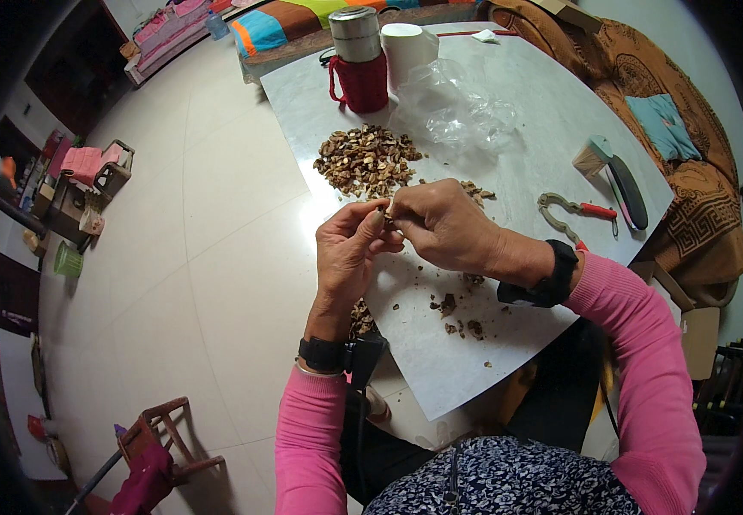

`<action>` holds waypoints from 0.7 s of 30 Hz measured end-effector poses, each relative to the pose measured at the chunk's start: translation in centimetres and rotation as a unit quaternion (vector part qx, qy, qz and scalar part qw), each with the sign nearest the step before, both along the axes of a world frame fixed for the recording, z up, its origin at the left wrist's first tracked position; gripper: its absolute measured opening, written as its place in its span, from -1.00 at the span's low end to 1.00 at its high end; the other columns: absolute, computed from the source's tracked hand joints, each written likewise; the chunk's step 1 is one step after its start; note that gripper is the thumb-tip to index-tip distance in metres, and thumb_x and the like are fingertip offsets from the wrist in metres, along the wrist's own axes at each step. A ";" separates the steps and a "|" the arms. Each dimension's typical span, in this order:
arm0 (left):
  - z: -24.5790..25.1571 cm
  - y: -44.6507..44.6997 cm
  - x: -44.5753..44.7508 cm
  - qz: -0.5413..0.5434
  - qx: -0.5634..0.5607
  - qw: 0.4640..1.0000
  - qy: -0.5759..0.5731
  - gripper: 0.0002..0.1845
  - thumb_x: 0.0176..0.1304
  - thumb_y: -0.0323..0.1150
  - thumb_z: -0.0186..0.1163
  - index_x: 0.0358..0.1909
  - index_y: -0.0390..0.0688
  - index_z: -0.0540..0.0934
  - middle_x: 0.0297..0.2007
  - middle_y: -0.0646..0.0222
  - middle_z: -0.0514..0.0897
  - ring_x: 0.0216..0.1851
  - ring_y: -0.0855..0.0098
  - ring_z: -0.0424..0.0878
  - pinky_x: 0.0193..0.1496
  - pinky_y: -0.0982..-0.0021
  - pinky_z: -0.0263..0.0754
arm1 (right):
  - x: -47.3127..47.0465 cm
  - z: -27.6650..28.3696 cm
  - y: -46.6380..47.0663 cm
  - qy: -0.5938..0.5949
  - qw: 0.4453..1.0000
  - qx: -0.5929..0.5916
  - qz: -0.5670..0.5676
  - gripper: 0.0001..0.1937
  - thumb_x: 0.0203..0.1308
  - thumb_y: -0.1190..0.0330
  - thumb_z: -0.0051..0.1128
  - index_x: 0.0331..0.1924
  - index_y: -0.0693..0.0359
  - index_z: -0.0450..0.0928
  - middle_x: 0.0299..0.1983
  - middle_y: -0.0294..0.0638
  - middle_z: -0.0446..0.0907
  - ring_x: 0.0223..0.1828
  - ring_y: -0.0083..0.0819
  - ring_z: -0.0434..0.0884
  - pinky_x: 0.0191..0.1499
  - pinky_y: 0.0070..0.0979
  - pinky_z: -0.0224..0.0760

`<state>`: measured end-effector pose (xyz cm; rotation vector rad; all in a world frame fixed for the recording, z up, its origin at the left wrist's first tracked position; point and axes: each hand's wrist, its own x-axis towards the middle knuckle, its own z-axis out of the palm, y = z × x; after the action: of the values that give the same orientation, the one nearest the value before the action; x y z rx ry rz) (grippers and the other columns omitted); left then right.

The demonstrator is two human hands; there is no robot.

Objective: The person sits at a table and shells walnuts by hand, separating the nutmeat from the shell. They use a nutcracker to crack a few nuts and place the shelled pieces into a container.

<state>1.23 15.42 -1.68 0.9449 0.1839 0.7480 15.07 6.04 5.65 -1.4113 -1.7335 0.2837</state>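
Note:
Over the table, my left hand (353, 248) pinches a small walnut piece (387, 217) between thumb and fingers. My right hand (447, 222) meets it there, its thumb and forefinger closed on the same piece. Most of the piece is hidden by the fingers. Just beyond my hands lies a heap of shelled walnut pieces (368, 158). Shell fragments (447, 304) are scattered nearer to me, below my right hand. A few more walnut bits (477, 193) lie behind my right wrist. To the right rests a plier-type nutcracker (561, 222) with red handles, partly covered by my forearm.
On the table (539, 96) stand a metal-topped jar in a red knitted cover (360, 80) and a white paper roll (407, 55). A clear plastic bag (452, 109), a toothpick container (591, 158) and a black-handled tool (627, 196) lie there too. A wooden stool (162, 444) stands at lower left.

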 end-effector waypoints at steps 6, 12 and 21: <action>0.2 0.3 -0.3 -0.040 -0.037 0.998 -0.024 -0.73 0.29 -0.38 0.15 -0.02 -0.30 0.53 -0.30 0.25 0.66 -0.34 0.43 0.67 -0.25 0.41 0.64 | 0.0 -0.4 0.4 0.004 1.000 0.011 -0.009 -0.94 0.00 0.58 0.06 -0.52 0.36 0.45 -0.64 -0.08 0.50 -0.61 -0.39 0.49 -0.52 -0.43 0.32; 0.7 0.3 -0.6 -0.068 -0.057 0.996 0.003 -0.75 0.28 -0.39 0.17 -0.06 -0.29 0.54 -0.29 0.24 0.65 -0.31 0.38 0.68 -0.24 0.38 0.66 | 1.3 0.6 0.9 -0.073 0.997 -0.003 0.033 -0.89 -0.16 0.49 0.15 -0.61 0.34 0.45 -0.65 0.04 0.48 -0.58 -0.01 0.52 -0.50 -0.24 0.36; 0.5 0.5 -0.6 -0.086 -0.079 0.993 -0.004 -0.79 0.27 -0.40 0.18 -0.11 -0.27 0.54 -0.28 0.23 0.65 -0.29 0.38 0.67 -0.23 0.39 0.65 | 2.4 2.4 0.7 -0.217 0.975 -0.021 0.040 -0.94 -0.12 0.60 0.17 -0.54 0.30 0.52 -0.54 -0.11 0.55 -0.51 -0.14 0.57 -0.47 -0.34 0.40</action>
<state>0.68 15.93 -1.22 0.7954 0.1505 0.5702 17.44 6.73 8.07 -1.5164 -2.1515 0.0523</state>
